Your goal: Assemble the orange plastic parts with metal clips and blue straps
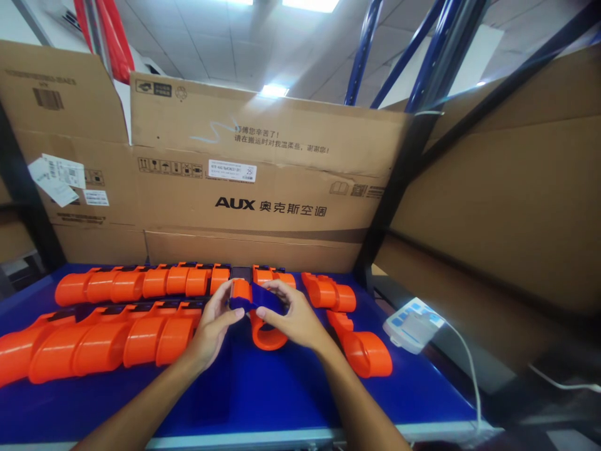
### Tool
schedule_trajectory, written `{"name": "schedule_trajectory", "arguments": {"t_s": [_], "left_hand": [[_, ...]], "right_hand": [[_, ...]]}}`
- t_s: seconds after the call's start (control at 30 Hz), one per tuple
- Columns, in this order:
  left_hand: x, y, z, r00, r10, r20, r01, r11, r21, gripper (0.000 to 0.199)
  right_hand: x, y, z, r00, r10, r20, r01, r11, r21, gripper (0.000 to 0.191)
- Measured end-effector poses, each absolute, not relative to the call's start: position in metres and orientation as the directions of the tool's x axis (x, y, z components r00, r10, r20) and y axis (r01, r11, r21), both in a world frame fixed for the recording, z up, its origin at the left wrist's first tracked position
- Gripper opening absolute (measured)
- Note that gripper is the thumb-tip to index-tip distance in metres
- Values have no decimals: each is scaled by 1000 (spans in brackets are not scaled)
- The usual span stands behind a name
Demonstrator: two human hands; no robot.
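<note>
My left hand (218, 319) is closed around the left end of a small part, an orange block (241, 289) with dark blue about it. My right hand (293, 313) grips a dark blue piece (267, 299), which meets the orange block between my hands. Whether the two are joined, I cannot tell. Just below my fingers shows an orange ring (270, 339); its upper part is hidden, so I cannot see whether it hangs from the held part or rests on the blue table (263, 401). Behind my hands stands a dark rectangular piece (241, 273).
Two rows of orange ring-shaped parts (98, 344) with dark tops line the left side. Several more orange parts (369, 354) lie at the right. Beyond them sits a white box with a cable (413, 324). Cardboard (263, 169) walls the back, beside a dark post (392, 188).
</note>
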State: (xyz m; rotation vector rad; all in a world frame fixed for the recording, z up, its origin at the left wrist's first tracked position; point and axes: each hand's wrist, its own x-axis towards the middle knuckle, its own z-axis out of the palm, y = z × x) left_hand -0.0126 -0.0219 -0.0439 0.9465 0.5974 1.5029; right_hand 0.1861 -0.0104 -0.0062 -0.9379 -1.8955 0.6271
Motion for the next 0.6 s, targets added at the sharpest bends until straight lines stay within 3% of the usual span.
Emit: {"name": "schedule_trajectory", "arguments": {"t_s": [0.13, 0.4, 0.6], "left_hand": [[-11, -19, -45, 58, 959, 277, -532, -205, 822, 60], [-13, -14, -45, 16, 928, 371, -314, -348, 883, 58], [-14, -15, -44, -34, 894, 447, -172, -445, 879, 49]], "right_hand": [[186, -12, -7, -305, 757, 578, 445, 649, -616, 57], [188, -10, -6, -414, 518, 749, 542, 801, -254, 60], [189, -10, -10, -452, 453, 768, 580, 804, -133, 59]]}}
